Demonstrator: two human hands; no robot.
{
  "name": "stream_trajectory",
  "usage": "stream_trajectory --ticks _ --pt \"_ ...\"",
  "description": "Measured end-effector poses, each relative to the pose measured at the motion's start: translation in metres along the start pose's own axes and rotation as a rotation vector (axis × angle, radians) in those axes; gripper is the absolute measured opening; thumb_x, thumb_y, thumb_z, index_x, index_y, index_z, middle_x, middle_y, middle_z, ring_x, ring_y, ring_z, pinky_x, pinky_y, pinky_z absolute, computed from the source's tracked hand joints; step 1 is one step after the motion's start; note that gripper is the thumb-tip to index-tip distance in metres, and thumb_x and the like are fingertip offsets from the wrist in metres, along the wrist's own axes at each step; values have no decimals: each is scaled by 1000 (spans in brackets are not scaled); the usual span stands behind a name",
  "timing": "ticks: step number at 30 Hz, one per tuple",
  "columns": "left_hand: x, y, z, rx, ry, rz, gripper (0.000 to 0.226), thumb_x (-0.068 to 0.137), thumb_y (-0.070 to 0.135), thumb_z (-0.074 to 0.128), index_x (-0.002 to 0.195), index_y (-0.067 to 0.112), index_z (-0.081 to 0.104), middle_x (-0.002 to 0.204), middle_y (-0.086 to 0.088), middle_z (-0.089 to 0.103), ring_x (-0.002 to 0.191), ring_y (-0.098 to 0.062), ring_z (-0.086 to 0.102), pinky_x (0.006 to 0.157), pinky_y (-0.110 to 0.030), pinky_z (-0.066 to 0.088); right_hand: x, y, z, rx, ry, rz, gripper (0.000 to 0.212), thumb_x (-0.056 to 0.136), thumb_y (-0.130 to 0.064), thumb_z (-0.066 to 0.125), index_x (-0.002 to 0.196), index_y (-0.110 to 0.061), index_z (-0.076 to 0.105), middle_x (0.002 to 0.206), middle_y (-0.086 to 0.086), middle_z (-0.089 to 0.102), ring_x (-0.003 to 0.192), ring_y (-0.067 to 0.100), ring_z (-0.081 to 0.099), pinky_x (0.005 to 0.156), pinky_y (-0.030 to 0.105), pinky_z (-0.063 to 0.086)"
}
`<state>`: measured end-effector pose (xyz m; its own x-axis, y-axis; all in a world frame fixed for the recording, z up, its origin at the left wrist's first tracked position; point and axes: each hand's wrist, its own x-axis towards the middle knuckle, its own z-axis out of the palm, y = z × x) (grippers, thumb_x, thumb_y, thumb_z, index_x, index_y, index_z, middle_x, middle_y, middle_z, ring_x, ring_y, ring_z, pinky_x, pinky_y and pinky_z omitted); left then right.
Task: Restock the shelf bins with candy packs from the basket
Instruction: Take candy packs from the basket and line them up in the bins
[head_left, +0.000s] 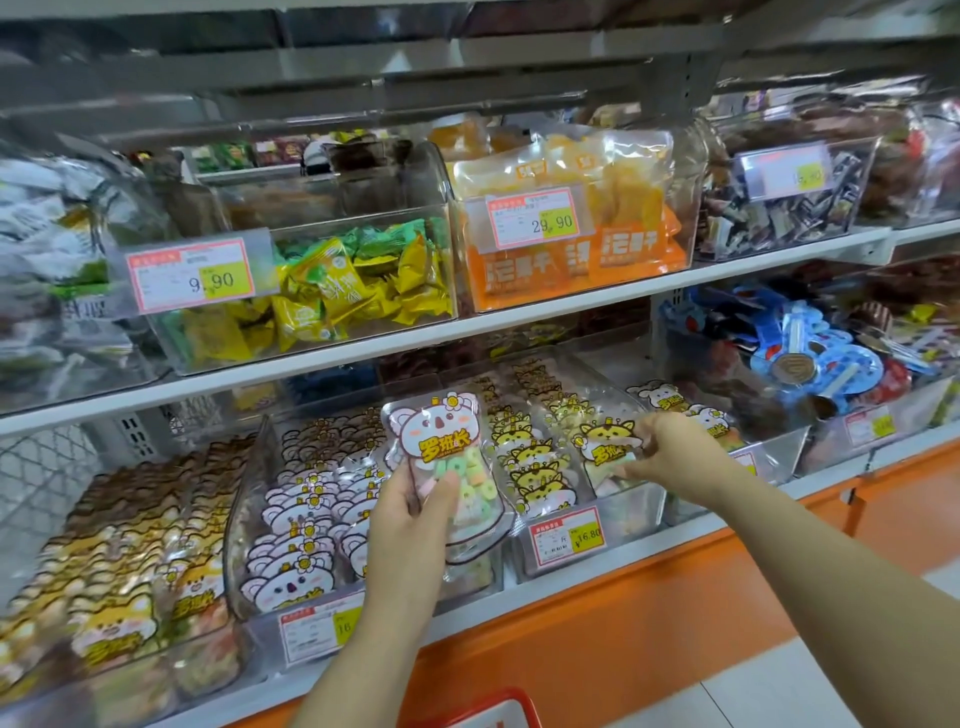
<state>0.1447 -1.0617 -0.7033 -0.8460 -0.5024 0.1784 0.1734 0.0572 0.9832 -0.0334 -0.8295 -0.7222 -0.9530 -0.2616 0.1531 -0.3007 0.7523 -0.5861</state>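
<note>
My left hand (410, 514) grips a koala-faced candy pack (447, 457) upright in front of the clear bin of koala packs (291, 525). My right hand (670, 449) reaches into the neighbouring clear bin (639, 509) and pinches a yellow tiger-faced candy pack (608, 444) at the right end of its row. Rows of the same tiger packs (530, 457) fill that bin. At the bottom edge, only the red rim of the basket (483, 709) shows.
A bin of brown and yellow animal packs (119, 561) stands at the left. The upper shelf carries bins of green-yellow candies (337, 291) and orange packs (576, 234). Blue packs (810, 353) fill a bin at the right. An orange shelf base (649, 613) runs below.
</note>
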Motion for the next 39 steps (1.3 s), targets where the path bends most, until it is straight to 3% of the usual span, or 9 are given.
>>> stream_trajectory --ticks 3,7,10,12,15,21,26,30,39 --pt "0 1 3 -1 -4 -4 21 99 13 58 110 28 67 101 11 77 95 -9 73 78 -26 54 -2 3 15 -31 75 41 32 74 -13 79 83 -15 49 75 3 61 68 22 58 58 31 46" --pt "0 3 4 -18 19 -20 21 99 14 59 114 27 67 103 9 77 95 -9 73 76 -24 54 -15 6 19 110 385 1 69 69 -18 89 122 -15 45 115 2 47 91 15 52 79 29 44" --pt "-1 3 1 -27 44 -13 23 99 16 59 118 26 66 104 10 76 95 -8 72 75 -23 53 -31 -1 10 74 567 -113 41 76 -24 82 100 -17 49 92 -4 51 74 18 51 66 31 42" --pt "-1 2 -1 -45 63 -17 23 100 15 58 118 27 66 104 11 76 92 -5 72 72 -19 52 -38 -8 16 -125 405 -310 20 83 -27 74 88 -22 55 81 -11 52 70 15 53 59 31 43" --pt "-1 2 -2 -58 63 -34 23 100 14 57 118 26 67 104 10 77 94 -7 73 75 -24 53 -36 -3 31 -393 193 -474 8 87 -29 65 93 -28 69 95 -12 58 84 16 59 64 26 46" --pt "1 0 -5 -44 46 -30 24 100 14 57 119 25 67 105 9 76 97 -10 73 83 -31 55 -28 -5 27 -439 86 -316 22 87 -38 60 102 -29 73 103 -9 66 88 15 62 73 30 54" --pt "1 -4 -5 -15 12 -18 22 100 15 58 116 27 67 103 11 77 96 -9 73 81 -29 54 -19 -13 23 -508 -25 -212 34 75 -48 57 78 -17 71 74 2 68 72 21 62 63 31 56" --pt "3 -7 -5 -20 12 -29 21 99 14 58 113 27 67 103 10 77 98 -11 73 86 -34 56 -13 -16 14 -545 -129 -203 46 76 -52 60 52 -13 52 49 2 44 50 18 45 47 25 37" --pt "1 -6 -2 -19 -12 -47 20 99 13 60 111 27 67 103 8 77 101 -15 72 96 -46 55 -30 -22 23 -524 -117 -87 49 79 -68 56 68 -20 58 65 -2 55 70 20 56 62 30 46"
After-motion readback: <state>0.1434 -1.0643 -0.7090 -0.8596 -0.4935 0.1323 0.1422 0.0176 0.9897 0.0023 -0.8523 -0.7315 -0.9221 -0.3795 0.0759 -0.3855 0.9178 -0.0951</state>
